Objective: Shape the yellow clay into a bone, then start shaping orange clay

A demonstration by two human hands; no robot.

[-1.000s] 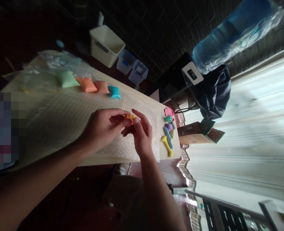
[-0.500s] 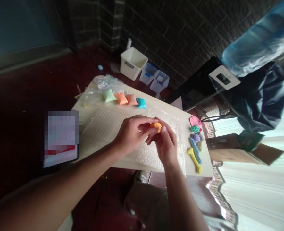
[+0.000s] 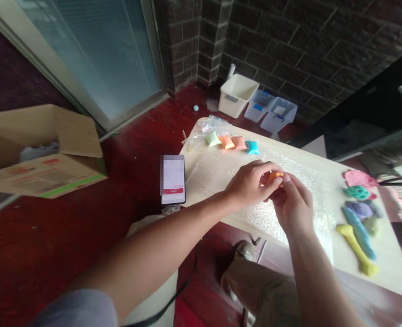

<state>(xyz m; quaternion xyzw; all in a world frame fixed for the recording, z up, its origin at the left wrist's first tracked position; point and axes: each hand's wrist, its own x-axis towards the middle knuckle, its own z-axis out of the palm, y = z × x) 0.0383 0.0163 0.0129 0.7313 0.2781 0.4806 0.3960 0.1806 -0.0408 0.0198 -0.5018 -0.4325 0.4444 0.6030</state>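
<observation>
A small lump of orange modelling clay (image 3: 276, 175) is pinched between my two hands above the table. My left hand (image 3: 252, 184) has its thumb and fingers closed on the lump from the left. From the right, my right hand (image 3: 294, 200) presses its thumb and fingertips against the same piece. Fingers cover much of the lump, so its full shape is hidden. Under both hands lies a sheet of bubble wrap (image 3: 218, 172).
Clay packets, including a teal one (image 3: 253, 147), line the table's far edge. At the right lie a yellow bone-shaped clay piece (image 3: 357, 250), a blue strip (image 3: 360, 231), a green piece (image 3: 356, 192) and a pink piece (image 3: 359, 178). A phone (image 3: 173, 179) stands left; bins (image 3: 238, 95) sit on the floor.
My view has swung left, so the table and hands appear further right and a cardboard box shows at left. Both hands still hold the orange clay, which is now more covered by fingers.
</observation>
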